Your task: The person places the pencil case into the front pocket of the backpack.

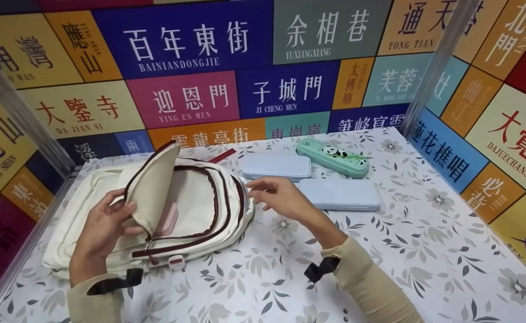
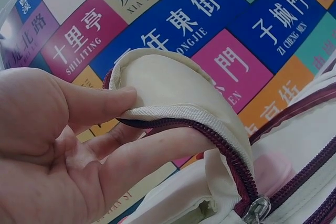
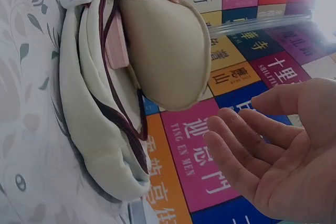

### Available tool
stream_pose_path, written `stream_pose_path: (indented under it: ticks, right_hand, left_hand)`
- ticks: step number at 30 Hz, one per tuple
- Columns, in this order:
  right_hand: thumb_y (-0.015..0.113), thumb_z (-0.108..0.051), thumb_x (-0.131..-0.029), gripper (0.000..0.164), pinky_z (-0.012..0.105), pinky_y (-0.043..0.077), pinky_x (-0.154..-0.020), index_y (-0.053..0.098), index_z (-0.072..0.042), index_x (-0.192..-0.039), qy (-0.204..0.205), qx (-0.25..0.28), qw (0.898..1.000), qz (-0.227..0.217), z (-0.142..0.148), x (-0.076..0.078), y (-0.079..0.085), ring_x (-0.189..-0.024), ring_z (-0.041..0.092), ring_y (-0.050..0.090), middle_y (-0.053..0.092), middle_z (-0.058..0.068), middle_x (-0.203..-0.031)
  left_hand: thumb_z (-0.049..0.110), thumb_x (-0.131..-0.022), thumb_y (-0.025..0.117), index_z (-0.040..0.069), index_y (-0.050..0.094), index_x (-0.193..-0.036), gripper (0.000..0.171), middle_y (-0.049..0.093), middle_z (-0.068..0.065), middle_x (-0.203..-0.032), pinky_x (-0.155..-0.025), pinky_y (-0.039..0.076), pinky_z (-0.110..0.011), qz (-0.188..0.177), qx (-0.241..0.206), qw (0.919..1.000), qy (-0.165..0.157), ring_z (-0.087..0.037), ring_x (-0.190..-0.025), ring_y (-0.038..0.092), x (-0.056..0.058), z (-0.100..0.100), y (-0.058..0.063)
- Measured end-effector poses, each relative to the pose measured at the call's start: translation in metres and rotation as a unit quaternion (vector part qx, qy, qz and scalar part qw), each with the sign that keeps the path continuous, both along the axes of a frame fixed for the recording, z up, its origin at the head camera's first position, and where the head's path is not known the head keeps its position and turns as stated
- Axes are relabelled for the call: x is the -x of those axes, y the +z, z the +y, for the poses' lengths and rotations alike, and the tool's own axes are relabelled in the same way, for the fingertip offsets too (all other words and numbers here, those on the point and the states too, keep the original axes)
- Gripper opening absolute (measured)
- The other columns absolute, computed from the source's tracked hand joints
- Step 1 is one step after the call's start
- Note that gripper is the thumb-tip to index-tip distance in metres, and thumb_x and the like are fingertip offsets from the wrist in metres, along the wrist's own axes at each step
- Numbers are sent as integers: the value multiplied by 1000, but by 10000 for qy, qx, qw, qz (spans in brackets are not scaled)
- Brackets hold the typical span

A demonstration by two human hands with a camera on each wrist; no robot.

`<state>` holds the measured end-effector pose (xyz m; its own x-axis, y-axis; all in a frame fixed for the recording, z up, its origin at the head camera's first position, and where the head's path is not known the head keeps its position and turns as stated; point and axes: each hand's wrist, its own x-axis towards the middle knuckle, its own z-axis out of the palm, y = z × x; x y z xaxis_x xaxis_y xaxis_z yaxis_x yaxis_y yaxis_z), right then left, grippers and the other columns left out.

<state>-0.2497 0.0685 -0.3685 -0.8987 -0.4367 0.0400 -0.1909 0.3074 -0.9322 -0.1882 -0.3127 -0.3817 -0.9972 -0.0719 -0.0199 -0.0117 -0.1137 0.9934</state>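
Note:
A cream backpack [image 1: 97,184] with dark red zippers lies on the table, its front pocket unzipped. My left hand [image 1: 103,224] pinches the edge of the raised pocket flap [image 1: 155,186] between thumb and fingers; the left wrist view shows the thumb on the flap [image 2: 163,80] up close. Inside the pocket sits a pink flat case [image 1: 168,219], partly hidden by the flap. My right hand [image 1: 278,195] hovers at the bag's right end, fingers loosely bent. In the right wrist view, the right hand [image 3: 268,156] has nothing in it and is apart from the backpack [image 3: 100,108].
Right of the bag lie two pale blue cases [image 1: 276,166], the nearer blue case [image 1: 341,194] beside my right wrist. Behind them is a green panda-print case [image 1: 332,157]. A red strip [image 1: 222,155] shows behind the bag. Printed panels [image 1: 182,40] wall the table's back and sides.

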Motion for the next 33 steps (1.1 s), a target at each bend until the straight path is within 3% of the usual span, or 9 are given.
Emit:
stream_pose_path:
  ticks: [6,10,15,19,26,33]
  right_hand:
    - [58,-19,-101,28,31,64,-80,67,-9,-126,-423,340,9985,31,40,11,13,-99,17,70,72,14,-117]
    - [59,-20,-101,29,31,65,-81,66,-8,-127,-464,608,9966,289,71,19,17,-102,16,70,71,12,-118]
    - [61,-18,-101,32,31,64,-82,63,-3,-129,-320,1031,9923,606,112,24,10,-107,15,68,71,4,-117]
    - [62,-20,-101,33,30,63,-84,63,-2,-129,-627,1324,9867,709,133,30,5,-107,14,67,72,-2,-112]
    - [61,-18,-101,36,28,63,-87,60,2,-131,-1018,1811,9744,865,167,34,6,-109,15,67,72,-1,-112]
    - [63,-19,-100,43,16,55,-97,55,4,-136,-1249,1645,9725,1077,203,38,-3,-115,8,64,70,-4,-119]
  left_hand:
    - [5,-100,58,24,57,-117,25,66,5,-96,-58,65,-31,71,-101,9999,3,-14,-83,70,0,-3,1]
    - [5,-100,58,23,57,-117,24,66,5,-96,-57,65,-31,96,-97,9999,37,-14,-82,70,1,-4,1]
    - [7,-100,59,23,57,-116,23,66,6,-96,-58,65,-32,-1,-48,10000,0,-13,-83,69,2,-2,-1]
    - [6,-100,59,23,57,-115,23,65,6,-95,-58,65,-32,-17,-44,10000,60,-13,-82,69,1,-4,0]
    - [7,-100,60,22,55,-117,24,65,6,-95,-58,65,-31,40,-4,10000,30,-11,-82,68,2,-2,3]
    - [7,-100,60,23,56,-116,23,65,7,-94,-57,65,-31,6,4,10000,92,-10,-82,68,1,-1,-3]
